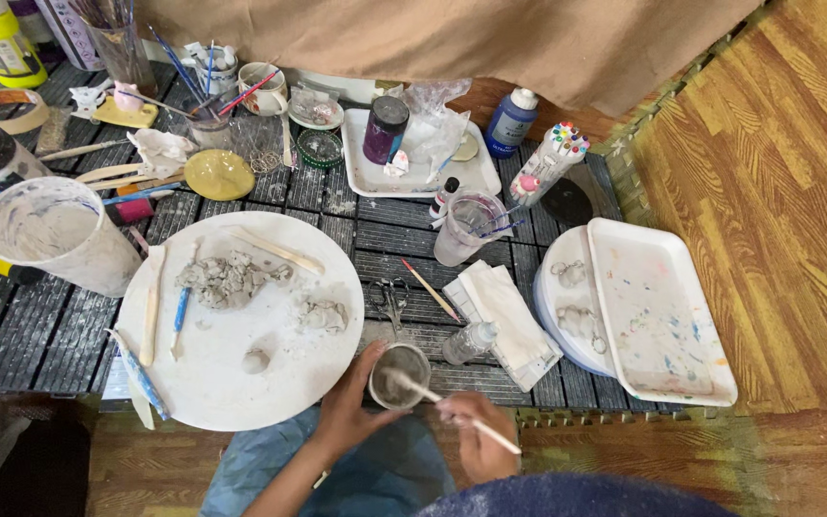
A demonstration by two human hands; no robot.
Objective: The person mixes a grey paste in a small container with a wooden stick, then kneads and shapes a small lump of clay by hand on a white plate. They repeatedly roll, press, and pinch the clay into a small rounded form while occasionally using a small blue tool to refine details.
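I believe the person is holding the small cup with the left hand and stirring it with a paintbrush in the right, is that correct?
Not quite: the head view shows the right hand stirring with a plain wooden stick, not a paintbrush. The left hand does hold the small cup.

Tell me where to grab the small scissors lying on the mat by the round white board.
Take the scissors at the two finger loops, which point toward the person, coming from the near side and above. They lie flat on the dark slatted mat with blades pointing away, so the loops give the easiest grip. The round white board sits close on one side and a thin stick on the other, so reach straight down.
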